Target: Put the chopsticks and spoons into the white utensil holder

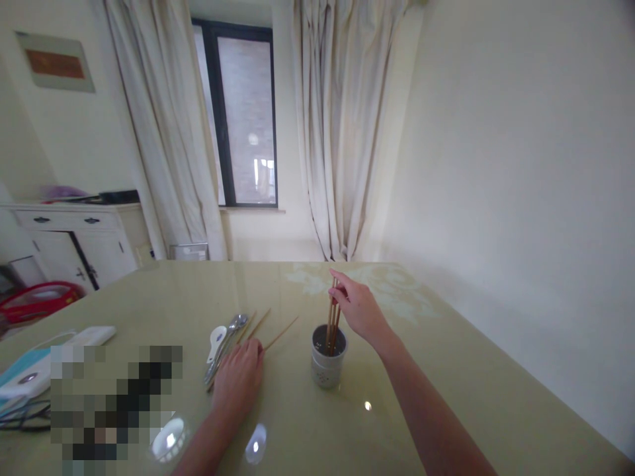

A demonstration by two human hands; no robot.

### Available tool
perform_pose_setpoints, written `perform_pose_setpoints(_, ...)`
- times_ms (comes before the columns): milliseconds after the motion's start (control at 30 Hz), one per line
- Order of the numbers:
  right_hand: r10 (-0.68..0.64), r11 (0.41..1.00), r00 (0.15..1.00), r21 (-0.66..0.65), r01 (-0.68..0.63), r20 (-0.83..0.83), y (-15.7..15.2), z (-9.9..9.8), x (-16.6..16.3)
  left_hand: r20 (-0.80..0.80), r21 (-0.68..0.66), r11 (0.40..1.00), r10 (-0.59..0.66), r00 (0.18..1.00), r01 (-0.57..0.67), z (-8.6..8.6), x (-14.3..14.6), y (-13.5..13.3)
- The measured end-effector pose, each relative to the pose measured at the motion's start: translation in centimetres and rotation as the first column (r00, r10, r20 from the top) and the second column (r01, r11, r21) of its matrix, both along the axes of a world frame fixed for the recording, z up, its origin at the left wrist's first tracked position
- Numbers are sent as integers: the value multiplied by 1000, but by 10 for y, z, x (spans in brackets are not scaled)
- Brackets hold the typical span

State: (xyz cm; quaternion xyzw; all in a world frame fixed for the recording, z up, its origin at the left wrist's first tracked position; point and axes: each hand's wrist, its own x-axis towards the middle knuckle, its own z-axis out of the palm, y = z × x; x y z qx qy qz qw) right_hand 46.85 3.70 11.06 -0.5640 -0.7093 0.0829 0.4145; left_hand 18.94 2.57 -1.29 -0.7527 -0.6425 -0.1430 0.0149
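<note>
A person sits or stands at a wide, glossy, pale olive-green table [421, 416], with both bare arms reaching in from the near edge. The two hands are well apart.

The right hand [360, 309] has thumb and fingers pinched around the upper part of a small bunch of thin brown wooden chopsticks [333, 324]. They stand nearly upright, their lower ends inside a light grey cylindrical cup [327, 371] with a small dotted pattern on its front. Gripping high seems to keep the fingers clear of the rim, and the cup's wall likely helps keep the bunch together.

To the left, the left hand [238, 373] lies palm down, fingers curled, over loose thin wooden sticks [259, 322] that fan out toward the far side. Whether its fingers grip them or merely rest there cannot be told, since the hand hides that part; it may be steadying them on the slick surface. Just left of it are a shiny metal spoon [239, 322], its bowl pointing away, and a short white ceramic spoon [217, 337] with a small blue mark. Lying roughly side by side, they look loosely grouped by their long shape.

Farther left is a white flat device [94, 335]; the near left area is blurred into blocks.
</note>
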Motion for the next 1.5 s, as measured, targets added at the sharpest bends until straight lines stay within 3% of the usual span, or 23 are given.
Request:
perform_pose_setpoints(200,22,1000,1000,23,-21,-8,1,-4,-1,158,-68,996,61,985,-51,-9,3,3)
perform_pose_setpoints(433,-16,996,999,92,13,29,6,-7,-1,415,134,991,-46,908,-11,-17,5,8)
perform_pose_setpoints(600,-23,993,1000,117,22,4,0,1,-2,557,309,951,-170,813,-12,-15,8,9)
perform_pose_setpoints(700,35,987,997,158,-25,-65,-12,11,-9,625,314,949,-202,754,-6,-9,14,2)
perform_pose_setpoints(900,326,945,908,83,-315,-265,-37,23,-34,690,336,938,-304,657,80,-1,31,-18)
perform_pose_setpoints(1167,366,919,778,68,-388,-511,-37,22,-44,678,349,924,-363,640,154,-6,34,-28)
perform_pose_setpoints(1267,349,936,756,161,-314,-554,-38,30,-35,692,320,919,-394,606,232,-4,27,-23)
perform_pose_setpoints(1333,315,945,738,269,-186,-597,-42,40,-23,696,278,939,-342,632,203,-2,19,-13)
perform_pose_setpoints(1400,289,924,726,381,-40,-624,-47,50,-6,623,224,969,-224,749,104,-2,9,0)
perform_pose_setpoints(1500,227,872,753,474,125,-617,-53,62,16,287,193,981,-52,957,-5,-7,-7,14)
